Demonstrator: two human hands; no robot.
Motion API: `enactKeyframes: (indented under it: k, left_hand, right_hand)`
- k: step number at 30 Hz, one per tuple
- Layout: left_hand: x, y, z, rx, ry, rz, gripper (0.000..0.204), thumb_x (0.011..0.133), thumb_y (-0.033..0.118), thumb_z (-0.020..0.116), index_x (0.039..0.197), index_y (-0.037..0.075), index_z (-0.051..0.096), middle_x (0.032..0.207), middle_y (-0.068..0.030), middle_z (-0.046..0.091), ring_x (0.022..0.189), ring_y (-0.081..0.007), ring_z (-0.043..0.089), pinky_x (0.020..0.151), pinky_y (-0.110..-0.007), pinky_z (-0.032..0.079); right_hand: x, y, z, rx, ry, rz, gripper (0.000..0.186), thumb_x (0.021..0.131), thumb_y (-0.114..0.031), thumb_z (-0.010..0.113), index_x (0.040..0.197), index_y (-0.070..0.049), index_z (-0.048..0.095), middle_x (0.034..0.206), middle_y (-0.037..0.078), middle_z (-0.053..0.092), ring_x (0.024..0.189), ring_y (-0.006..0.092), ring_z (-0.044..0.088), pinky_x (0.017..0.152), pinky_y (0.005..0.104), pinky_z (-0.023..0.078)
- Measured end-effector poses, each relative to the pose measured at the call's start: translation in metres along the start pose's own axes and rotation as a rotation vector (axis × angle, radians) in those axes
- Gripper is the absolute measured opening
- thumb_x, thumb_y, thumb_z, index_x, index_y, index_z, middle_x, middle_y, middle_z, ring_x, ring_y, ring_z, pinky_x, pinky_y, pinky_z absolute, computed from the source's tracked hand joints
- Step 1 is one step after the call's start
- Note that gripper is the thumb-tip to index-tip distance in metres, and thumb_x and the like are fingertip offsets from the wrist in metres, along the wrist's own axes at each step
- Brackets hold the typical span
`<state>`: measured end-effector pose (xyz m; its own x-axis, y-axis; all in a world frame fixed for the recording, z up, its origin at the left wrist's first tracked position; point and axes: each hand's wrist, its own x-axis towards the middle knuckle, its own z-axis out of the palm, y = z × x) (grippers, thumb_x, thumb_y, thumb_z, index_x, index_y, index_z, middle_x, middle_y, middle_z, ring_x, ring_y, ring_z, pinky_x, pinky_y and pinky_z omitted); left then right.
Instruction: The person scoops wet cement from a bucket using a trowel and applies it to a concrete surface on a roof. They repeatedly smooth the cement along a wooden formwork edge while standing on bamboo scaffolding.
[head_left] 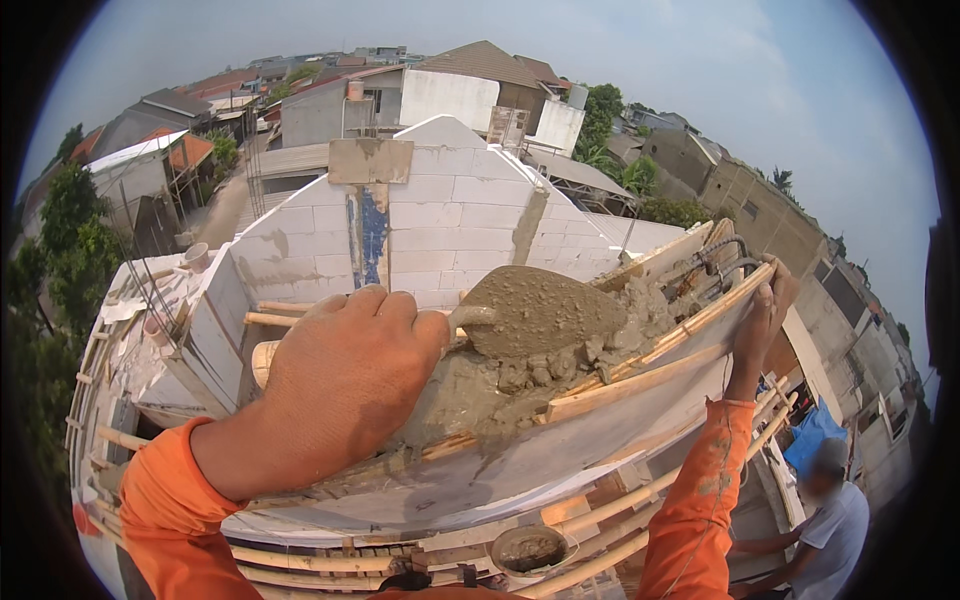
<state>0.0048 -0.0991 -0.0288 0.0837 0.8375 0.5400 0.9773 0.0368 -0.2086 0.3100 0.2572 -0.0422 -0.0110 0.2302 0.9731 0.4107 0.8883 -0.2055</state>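
- Head view: white block gable wall (450,215) stands largely built; its sloped top edge (560,440) is only partly covered with mortar (520,375)
- Right hand (762,315) clasps the timber form strip (700,315)
- Left hand (345,385) fists round the loaded trowel (540,312)

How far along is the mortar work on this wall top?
Done: the white block gable wall stands built. In hand: the left hand works a loaded trowel over wet mortar between wooden form strips; the right hand grips the form's far end. Left: the mortar is lumpy, not levelled.
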Motion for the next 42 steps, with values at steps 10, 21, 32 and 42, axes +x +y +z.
enactKeyframes:
  k: [10, 21, 32, 42]
  left_hand:
    - [0.007, -0.003, 0.0, 0.023, 0.014, -0.037, 0.011, 0.075, 0.003, 0.059, 0.085, 0.005, 0.054, 0.077, -0.0101, 0.055, 0.076, -0.0275, 0.059, 0.064, -0.04, 0.049]
    - [0.087, 0.014, 0.006, 0.076, -0.022, 0.012, 0.015, 0.079, 0.005, 0.056, 0.093, 0.003, 0.059, 0.081, -0.0134, 0.061, 0.081, -0.0311, 0.062, 0.068, -0.043, 0.05]
    - [0.096, 0.02, -0.017, 0.016, -0.068, -0.064, 0.02, 0.07, 0.006, 0.062, 0.09, 0.003, 0.061, 0.079, -0.0151, 0.062, 0.078, -0.0342, 0.064, 0.067, -0.046, 0.05]
    - [0.115, 0.015, 0.045, -0.1, 0.104, 0.115, 0.02, 0.071, 0.005, 0.061, 0.091, 0.003, 0.058, 0.079, -0.0138, 0.059, 0.08, -0.033, 0.062, 0.066, -0.045, 0.049]
  right_hand:
    - [-0.002, -0.003, 0.0, 0.117, -0.032, 0.084, 0.062, 0.087, -0.055, 0.052, 0.117, -0.001, 0.056, 0.111, 0.012, 0.05, 0.11, 0.025, 0.046, 0.102, 0.0363, 0.031]
    - [-0.002, 0.003, 0.002, 0.167, 0.004, 0.041, 0.061, 0.086, -0.054, 0.056, 0.114, -0.001, 0.057, 0.099, 0.009, 0.041, 0.101, 0.023, 0.041, 0.096, 0.0351, 0.032]
    - [-0.004, 0.001, -0.002, 0.087, -0.01, 0.055, 0.06, 0.086, -0.049, 0.061, 0.121, 0.0, 0.055, 0.114, 0.013, 0.051, 0.112, 0.0252, 0.048, 0.101, 0.0376, 0.035]
    - [0.0, -0.01, -0.001, 0.032, 0.018, 0.022, 0.065, 0.087, -0.06, 0.048, 0.113, -0.001, 0.057, 0.099, 0.01, 0.044, 0.1, 0.0236, 0.042, 0.095, 0.0356, 0.032]
